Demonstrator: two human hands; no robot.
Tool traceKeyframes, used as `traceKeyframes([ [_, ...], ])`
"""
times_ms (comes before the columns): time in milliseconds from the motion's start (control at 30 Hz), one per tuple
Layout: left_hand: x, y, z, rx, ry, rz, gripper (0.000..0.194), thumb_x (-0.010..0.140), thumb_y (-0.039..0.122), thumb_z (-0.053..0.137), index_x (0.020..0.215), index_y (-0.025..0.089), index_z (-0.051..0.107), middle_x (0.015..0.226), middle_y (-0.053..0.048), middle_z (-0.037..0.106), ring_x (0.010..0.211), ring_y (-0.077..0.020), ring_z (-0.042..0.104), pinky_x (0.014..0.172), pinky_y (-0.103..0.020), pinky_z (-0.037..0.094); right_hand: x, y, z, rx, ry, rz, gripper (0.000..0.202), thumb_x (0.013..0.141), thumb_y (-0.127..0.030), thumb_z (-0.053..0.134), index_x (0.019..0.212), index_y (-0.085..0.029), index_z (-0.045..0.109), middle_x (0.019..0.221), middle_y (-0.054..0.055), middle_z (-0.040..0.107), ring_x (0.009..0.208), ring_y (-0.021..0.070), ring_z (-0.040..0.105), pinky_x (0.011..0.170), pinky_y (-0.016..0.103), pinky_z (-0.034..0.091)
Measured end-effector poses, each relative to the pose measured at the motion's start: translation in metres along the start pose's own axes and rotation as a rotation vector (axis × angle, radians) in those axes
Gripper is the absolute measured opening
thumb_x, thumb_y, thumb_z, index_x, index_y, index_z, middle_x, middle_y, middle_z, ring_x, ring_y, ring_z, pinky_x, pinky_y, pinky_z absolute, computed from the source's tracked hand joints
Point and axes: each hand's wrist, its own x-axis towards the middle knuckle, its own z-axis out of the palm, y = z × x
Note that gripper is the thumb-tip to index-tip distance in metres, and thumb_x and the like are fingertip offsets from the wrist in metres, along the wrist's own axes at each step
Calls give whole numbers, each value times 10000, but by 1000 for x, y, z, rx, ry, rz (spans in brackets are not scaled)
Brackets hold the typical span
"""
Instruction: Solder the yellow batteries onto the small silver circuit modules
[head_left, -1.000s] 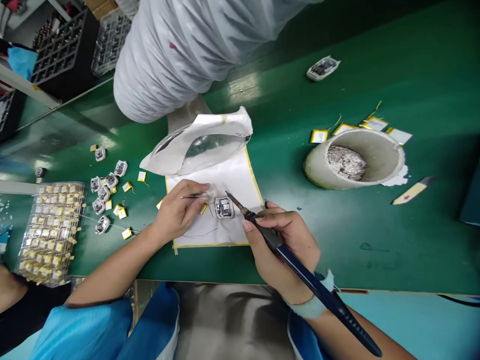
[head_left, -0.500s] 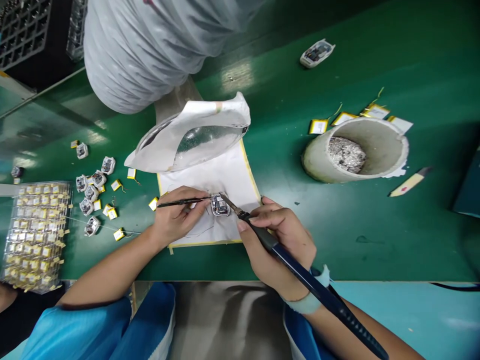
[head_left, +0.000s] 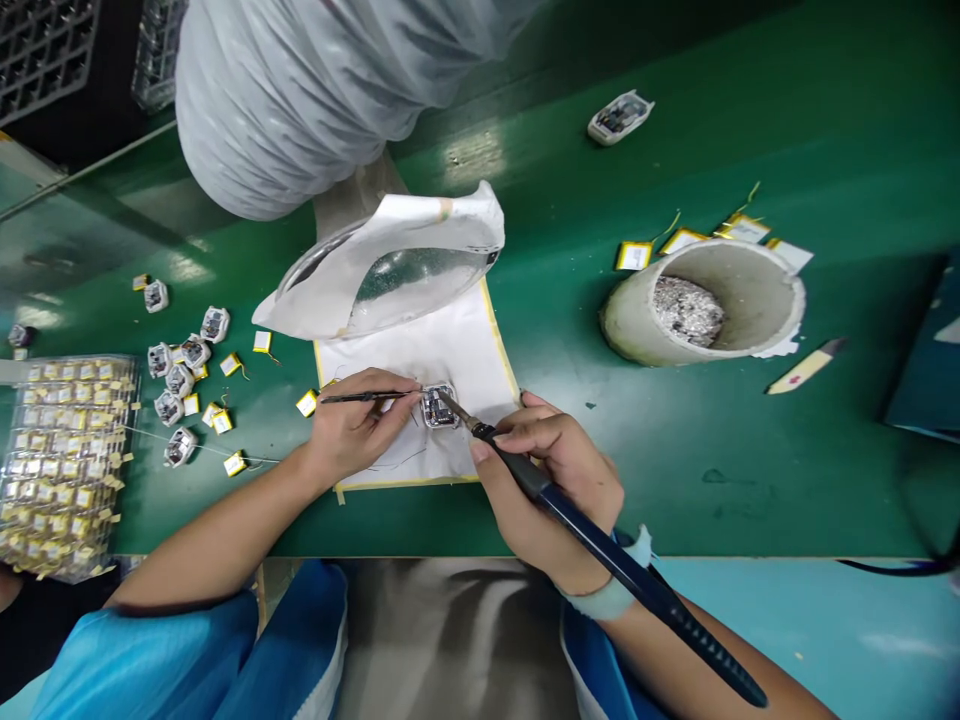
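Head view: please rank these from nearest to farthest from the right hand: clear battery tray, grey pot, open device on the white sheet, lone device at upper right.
From the right hand:
1. Open device, just left, on the white sheet.
2. Grey pot, ahead to the right.
3. Lone device, farther ahead.
4. Clear battery tray, far left.

Green worktop [head_left: 825, 470] is filling most of frame, reflecting light [head_left: 476, 152] upper centre; pale-blue floor [head_left: 847, 630] is showing lower right.
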Motion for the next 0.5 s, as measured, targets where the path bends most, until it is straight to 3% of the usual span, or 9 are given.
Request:
traceKeyframes([
  [500, -1, 0, -1, -50, -45, -38, 26, 1031, 226, 801, 1017, 218, 820, 966, -55, 884, 865, -174, 869, 744, -253, 701, -1, 0, 1, -34, -58, -26, 237, 929, -191, 821, 942, -289, 606, 781, -65, 710, 699, 185, 739, 1126, 594, 639],
])
